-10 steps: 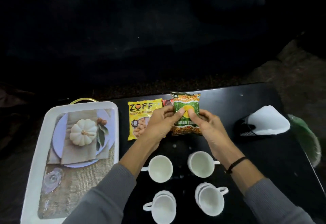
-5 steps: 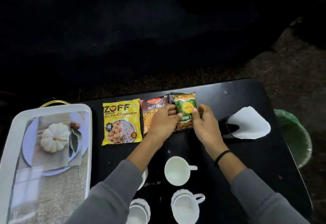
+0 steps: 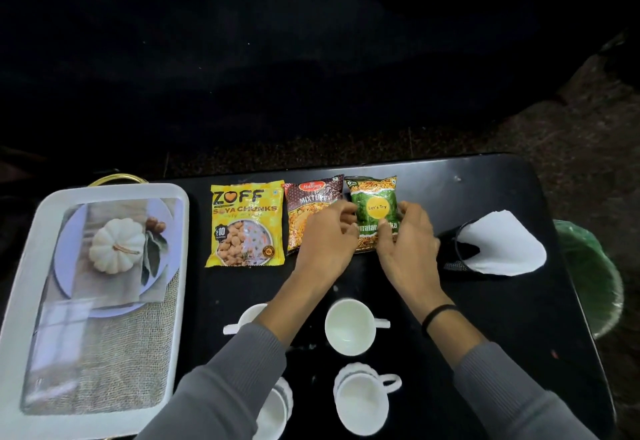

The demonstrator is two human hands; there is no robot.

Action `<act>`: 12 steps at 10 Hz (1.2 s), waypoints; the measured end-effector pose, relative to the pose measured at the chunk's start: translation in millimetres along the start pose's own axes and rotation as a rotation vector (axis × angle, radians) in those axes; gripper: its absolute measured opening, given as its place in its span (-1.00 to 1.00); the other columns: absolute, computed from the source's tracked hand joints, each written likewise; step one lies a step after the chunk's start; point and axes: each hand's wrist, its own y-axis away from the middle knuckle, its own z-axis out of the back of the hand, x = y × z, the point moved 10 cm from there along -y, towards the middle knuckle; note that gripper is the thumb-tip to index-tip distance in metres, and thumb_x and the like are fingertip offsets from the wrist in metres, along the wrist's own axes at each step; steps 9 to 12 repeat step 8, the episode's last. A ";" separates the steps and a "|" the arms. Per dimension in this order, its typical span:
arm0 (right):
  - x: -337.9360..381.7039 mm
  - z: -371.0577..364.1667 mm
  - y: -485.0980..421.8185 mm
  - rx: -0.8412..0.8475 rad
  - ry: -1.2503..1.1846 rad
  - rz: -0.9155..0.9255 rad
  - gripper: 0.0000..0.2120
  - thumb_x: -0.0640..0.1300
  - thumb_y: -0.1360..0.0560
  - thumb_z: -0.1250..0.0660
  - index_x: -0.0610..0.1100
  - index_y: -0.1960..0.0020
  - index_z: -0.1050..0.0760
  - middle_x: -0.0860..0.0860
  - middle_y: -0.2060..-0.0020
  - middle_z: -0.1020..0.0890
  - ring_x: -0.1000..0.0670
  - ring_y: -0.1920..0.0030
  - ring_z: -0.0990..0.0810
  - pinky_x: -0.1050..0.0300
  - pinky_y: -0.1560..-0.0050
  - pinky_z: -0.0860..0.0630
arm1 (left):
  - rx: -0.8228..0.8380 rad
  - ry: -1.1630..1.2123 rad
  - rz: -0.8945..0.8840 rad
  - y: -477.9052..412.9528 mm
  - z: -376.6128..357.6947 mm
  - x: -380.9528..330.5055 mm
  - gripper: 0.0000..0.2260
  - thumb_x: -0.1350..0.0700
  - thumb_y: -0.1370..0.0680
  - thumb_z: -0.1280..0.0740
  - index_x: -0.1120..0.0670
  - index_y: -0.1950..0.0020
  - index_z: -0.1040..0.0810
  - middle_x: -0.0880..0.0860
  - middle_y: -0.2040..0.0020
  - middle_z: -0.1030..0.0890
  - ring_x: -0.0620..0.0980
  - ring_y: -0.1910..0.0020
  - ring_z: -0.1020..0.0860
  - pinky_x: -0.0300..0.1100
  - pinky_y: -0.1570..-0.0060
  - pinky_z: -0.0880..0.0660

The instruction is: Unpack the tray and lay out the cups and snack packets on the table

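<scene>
Green snack packet (image 3: 373, 212) lies flat on the black counter (image 3: 485, 301), long axis pointing away, top edge far, both hands' fingers (image 3: 348, 217) loosely touching its sides, beside the brown packet (image 3: 311, 204).

The black tabletop (image 3: 485, 318) carries a white tray (image 3: 20, 301) at its left end, three snack packets in a row along the far side, yellow (image 3: 245, 224), brown (image 3: 308, 207) and green (image 3: 374, 197), four white cups nearer, and a napkin holder (image 3: 498, 245) at right.

A dim home room — black table (image 3: 485, 301), teacups (image 3: 349, 327), green bin (image 3: 592, 273).
</scene>
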 end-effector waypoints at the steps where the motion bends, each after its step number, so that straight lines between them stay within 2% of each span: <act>1: 19.6 -3.1 1.3 0.001 0.122 0.167 -0.56 -0.08 -0.65 -0.26 -0.07 -0.51 -0.35 -0.12 -0.51 -0.35 -0.16 -0.49 -0.31 -0.22 -0.41 -0.27 | -0.176 -0.275 -0.117 5.7 21.8 -5.0 -0.67 0.18 -0.58 -0.35 0.02 -0.35 -0.55 -0.02 -0.28 -0.58 -0.03 -0.27 -0.48 -0.07 -0.23 -0.48; 2: 26.2 -20.0 -2.9 0.099 0.193 0.231 -0.52 -0.01 -0.65 -0.27 0.06 -0.56 -0.32 -0.08 -0.65 -0.13 -0.17 -0.61 -0.13 -0.29 -0.49 -0.19 | -0.121 -0.487 -0.124 3.6 18.4 8.9 -0.48 0.02 -0.57 -0.40 -0.06 -0.52 -0.37 0.02 -0.57 -0.29 0.05 -0.55 -0.20 0.04 -0.44 -0.28; 3: 23.7 -28.6 -2.0 0.124 0.228 0.228 -0.51 0.02 -0.65 -0.28 0.09 -0.56 -0.31 -0.07 -0.67 -0.06 -0.20 -0.59 -0.16 -0.30 -0.47 -0.24 | -0.005 -0.521 -0.099 3.3 8.1 25.6 -0.40 -0.06 -0.56 -0.42 -0.12 -0.56 -0.29 0.01 -0.65 -0.07 0.08 -0.62 -0.01 0.12 -0.47 -0.28; 4: 16.8 -27.9 4.8 0.088 0.254 0.203 -0.50 0.02 -0.64 -0.30 0.08 -0.56 -0.33 -0.08 -0.66 -0.08 -0.21 -0.54 -0.24 -0.28 -0.42 -0.30 | 0.010 -0.565 -0.146 6.7 3.5 28.9 -0.40 -0.06 -0.55 -0.43 -0.14 -0.55 -0.29 0.00 -0.64 -0.11 0.07 -0.62 -0.01 0.12 -0.45 -0.33; 6: 16.3 -26.2 6.9 0.079 0.274 0.209 -0.49 0.07 -0.65 -0.28 0.09 -0.58 -0.31 -0.08 -0.66 -0.08 -0.21 -0.56 -0.20 -0.30 -0.45 -0.26 | 0.058 -0.600 -0.178 8.5 1.4 27.0 -0.40 -0.07 -0.57 -0.40 -0.15 -0.57 -0.25 -0.01 -0.66 -0.07 0.05 -0.63 0.00 0.09 -0.52 -0.21; 7: 20.6 -22.9 7.9 0.051 0.287 0.215 -0.49 0.09 -0.64 -0.29 0.05 -0.56 -0.33 -0.11 -0.65 -0.12 -0.22 -0.59 -0.16 -0.30 -0.45 -0.22 | 0.050 -0.590 -0.197 12.1 6.8 22.4 -0.42 -0.08 -0.58 -0.38 -0.13 -0.56 -0.27 0.01 -0.66 -0.08 0.04 -0.63 -0.03 0.07 -0.53 -0.15; 8: 32.3 -14.2 16.4 -0.028 0.276 0.269 -0.55 0.02 -0.61 -0.33 -0.11 -0.45 -0.43 -0.16 -0.59 -0.26 -0.22 -0.55 -0.23 -0.24 -0.41 -0.25 | -0.043 -0.536 -0.250 22.1 18.4 11.0 -0.50 -0.02 -0.61 -0.35 -0.05 -0.53 -0.36 0.02 -0.62 -0.20 0.02 -0.60 -0.14 0.01 -0.52 -0.17; 12: 32.3 -14.2 16.4 -0.028 0.276 0.269 -0.55 0.02 -0.61 -0.33 -0.11 -0.45 -0.43 -0.16 -0.59 -0.26 -0.22 -0.55 -0.23 -0.24 -0.41 -0.25 | -0.043 -0.536 -0.250 22.1 18.4 11.0 -0.50 -0.02 -0.61 -0.35 -0.05 -0.53 -0.36 0.02 -0.62 -0.20 0.02 -0.60 -0.14 0.01 -0.52 -0.17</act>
